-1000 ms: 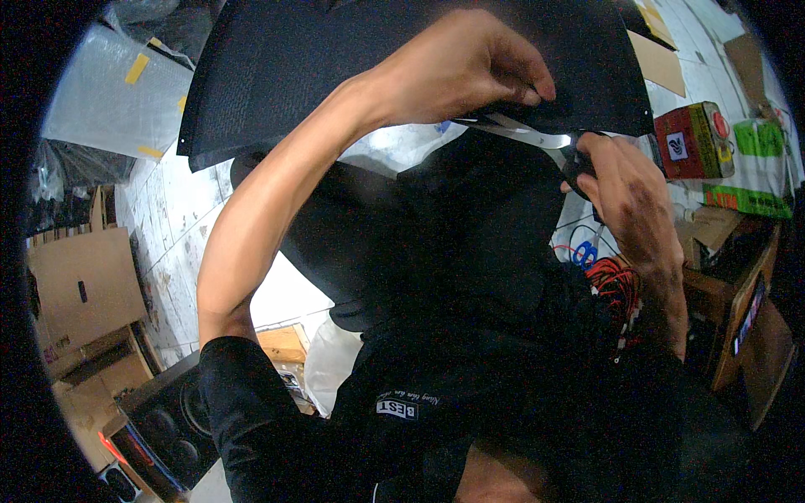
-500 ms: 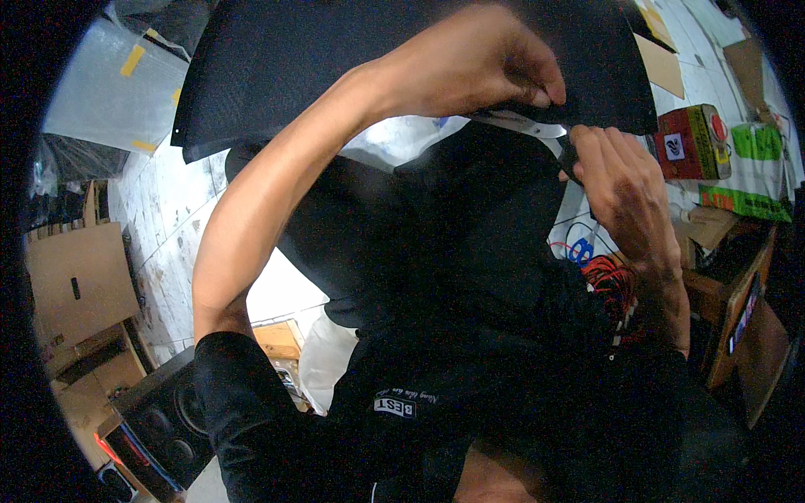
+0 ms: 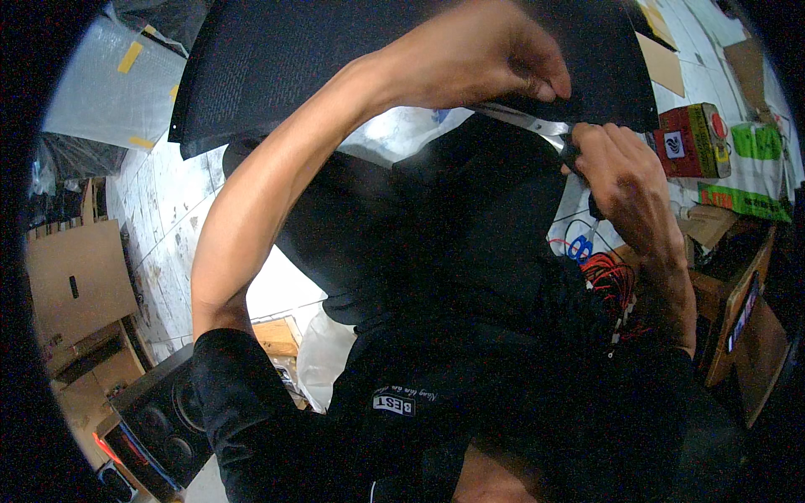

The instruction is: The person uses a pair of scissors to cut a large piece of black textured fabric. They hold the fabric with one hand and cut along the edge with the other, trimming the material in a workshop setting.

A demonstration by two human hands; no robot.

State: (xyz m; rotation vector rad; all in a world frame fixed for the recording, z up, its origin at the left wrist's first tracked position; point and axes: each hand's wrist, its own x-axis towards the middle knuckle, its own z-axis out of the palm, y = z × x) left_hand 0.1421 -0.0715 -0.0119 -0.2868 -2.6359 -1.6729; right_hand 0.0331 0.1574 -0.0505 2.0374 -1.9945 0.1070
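A large black mesh-textured panel [image 3: 243,92] spreads across the far side, over my knees. My left hand [image 3: 503,63] reaches across to its near right part, thumb and fingers pinched at the panel's edge. In my right hand [image 3: 620,168], fingers are wrapped round the black handles of a pair of scissors [image 3: 545,127]. The silver blades point left along the panel's near edge, just below my left fingertips. Where exactly the blades meet the panel is hidden by my left hand and the dark material.
Right of the panel stand a red can [image 3: 692,142] and a green-and-white bag [image 3: 755,172]. Blue-handled scissors [image 3: 579,249] and red wires [image 3: 608,277] lie below my right hand. At left are a cardboard box [image 3: 80,272] and a black speaker [image 3: 168,415].
The scissors and my right hand have shifted very slightly, and their blades have tilted a little. My left hand keeps its pinch, moved marginally to the right.
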